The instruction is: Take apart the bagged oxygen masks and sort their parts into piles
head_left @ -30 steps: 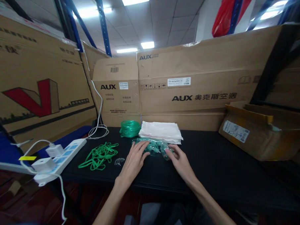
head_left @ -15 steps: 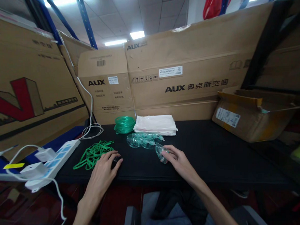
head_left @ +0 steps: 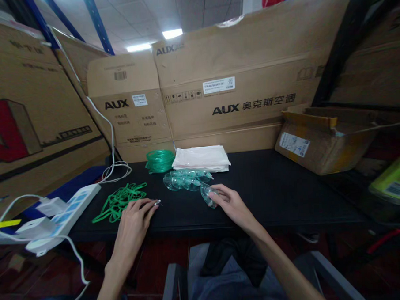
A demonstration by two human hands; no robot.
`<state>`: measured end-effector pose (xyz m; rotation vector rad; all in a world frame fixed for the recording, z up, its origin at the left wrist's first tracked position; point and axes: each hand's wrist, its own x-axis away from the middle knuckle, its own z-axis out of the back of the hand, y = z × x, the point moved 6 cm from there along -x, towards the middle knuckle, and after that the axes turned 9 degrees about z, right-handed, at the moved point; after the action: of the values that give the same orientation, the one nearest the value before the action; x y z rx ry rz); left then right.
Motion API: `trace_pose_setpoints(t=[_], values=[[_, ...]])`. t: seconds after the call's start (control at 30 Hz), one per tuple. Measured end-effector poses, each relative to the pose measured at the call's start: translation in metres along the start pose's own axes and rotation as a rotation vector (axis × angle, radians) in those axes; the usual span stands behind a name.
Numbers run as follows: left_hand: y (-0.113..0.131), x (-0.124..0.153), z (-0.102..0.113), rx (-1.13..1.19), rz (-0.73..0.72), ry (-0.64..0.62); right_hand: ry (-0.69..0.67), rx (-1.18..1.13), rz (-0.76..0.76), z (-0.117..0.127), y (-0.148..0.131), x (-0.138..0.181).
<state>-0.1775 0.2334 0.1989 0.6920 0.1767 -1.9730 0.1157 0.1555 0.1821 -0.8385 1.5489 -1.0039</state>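
Observation:
My left hand (head_left: 136,218) is closed in a pinch beside the tangled green elastic straps (head_left: 114,202). Between its thumb and forefinger a small shiny metal piece (head_left: 157,202) sticks out, thin and strip-like. My right hand (head_left: 234,206) grips a clear, green-tinted oxygen mask (head_left: 207,194) by its right side, low over the black table. Several more masks (head_left: 184,180) of the same kind lie in an overlapping row just behind it. The mask's far side is partly covered by my fingers.
Behind the masks are a coil of green tubing (head_left: 160,160) and a stack of white plastic bags (head_left: 200,159). A white power strip (head_left: 67,217) with plugs lies left. An open cardboard box (head_left: 306,149) stands right, near a yellow-green package (head_left: 395,181). Cardboard panels (head_left: 249,68) wall the back.
My left thumb and fingers have come together, and the small metal piece now shows between them. My right hand keeps its hold on the mask. The camera view has shifted slightly.

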Motion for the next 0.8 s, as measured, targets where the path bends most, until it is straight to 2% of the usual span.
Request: trace_pose_setpoints(t=[0.27, 0.5, 0.63, 0.8], values=[[0.004, 0.0, 0.001, 0.042, 0.015, 0.03, -0.009, -0.004, 0.008, 0.001, -0.002, 0.0], [0.014, -0.003, 0.011, 0.17, 0.056, 0.116, -0.01, 0.013, 0.015, 0.001, -0.002, 0.001], [0.038, -0.009, 0.013, 0.309, 0.077, 0.101, -0.008, 0.026, 0.018, 0.002, 0.0, 0.002], [0.086, -0.015, -0.011, 0.398, 0.051, -0.079, -0.006, 0.059, 0.028, 0.002, 0.0, 0.004]])
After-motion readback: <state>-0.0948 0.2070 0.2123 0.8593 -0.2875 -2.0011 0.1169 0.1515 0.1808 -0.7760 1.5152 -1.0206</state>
